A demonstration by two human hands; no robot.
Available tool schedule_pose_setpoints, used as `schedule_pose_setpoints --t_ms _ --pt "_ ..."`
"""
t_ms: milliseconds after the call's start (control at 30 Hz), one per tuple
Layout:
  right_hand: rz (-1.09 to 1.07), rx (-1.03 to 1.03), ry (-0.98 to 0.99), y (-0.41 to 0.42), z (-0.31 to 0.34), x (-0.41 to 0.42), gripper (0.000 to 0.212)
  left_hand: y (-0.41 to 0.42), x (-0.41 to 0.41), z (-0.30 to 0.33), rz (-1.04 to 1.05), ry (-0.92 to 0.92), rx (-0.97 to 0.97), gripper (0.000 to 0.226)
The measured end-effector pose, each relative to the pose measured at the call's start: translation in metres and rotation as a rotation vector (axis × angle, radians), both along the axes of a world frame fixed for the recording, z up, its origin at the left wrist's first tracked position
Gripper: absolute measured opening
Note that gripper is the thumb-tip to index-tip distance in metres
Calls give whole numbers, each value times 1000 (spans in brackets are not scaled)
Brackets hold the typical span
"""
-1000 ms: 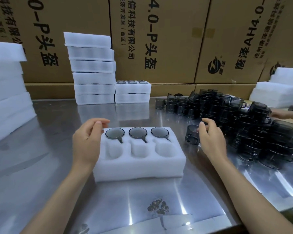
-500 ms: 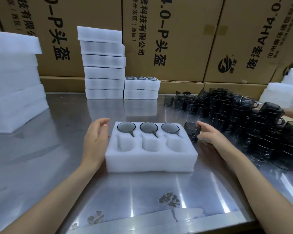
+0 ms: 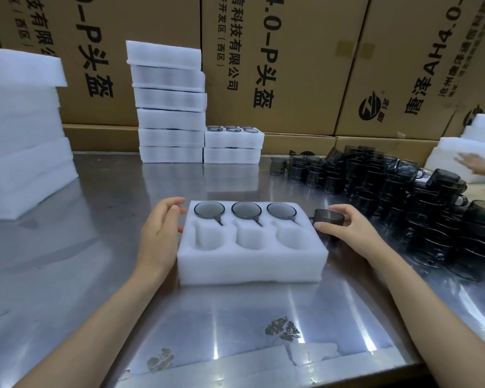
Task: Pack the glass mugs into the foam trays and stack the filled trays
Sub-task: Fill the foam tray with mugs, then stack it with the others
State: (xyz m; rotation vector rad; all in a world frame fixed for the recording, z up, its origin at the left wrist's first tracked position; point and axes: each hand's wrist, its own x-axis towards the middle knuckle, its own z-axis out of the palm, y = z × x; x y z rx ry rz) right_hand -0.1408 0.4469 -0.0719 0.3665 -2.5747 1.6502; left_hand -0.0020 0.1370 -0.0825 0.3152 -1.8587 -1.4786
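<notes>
Your right hand [image 3: 347,231] gripped a mug [image 3: 328,219] just beside the right end of the tray [image 3: 249,261]. Its three empty near pockets lay to the left of the mug, so this hand was nearer. Your left hand [image 3: 158,231] rested relaxed against the tray's left side.

open steel table [image 3: 101,247] left of foam tray [image 3: 249,264]; mug pile [image 3: 403,197] crowding right
</notes>
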Motion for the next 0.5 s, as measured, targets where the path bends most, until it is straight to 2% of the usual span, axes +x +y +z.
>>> schedule_pose_setpoints --t_ms 67,167,233,300,367,433,500 --pt "-80 32 54 -3 3 3 39 0 0 0 -8 -5 2 23" --pt "-264 -37 146 -14 15 18 41 0 -2 1 -26 -5 11 22" --pt "-258 -125 240 -29 31 37 36 0 -4 1 -43 -11 4 24" --pt "-158 -201 320 -52 49 60 29 -1 -5 -1 -64 -36 -17 24" --pt "-63 -111 396 -79 64 81 28 -3 -7 -4 -102 -81 -16 24" --pt "23 71 454 -108 69 98 30 -7 -9 -6 -149 -118 -16 30" --pt "121 202 428 -138 65 112 28 -9 -9 -7 -177 -103 -50 31"
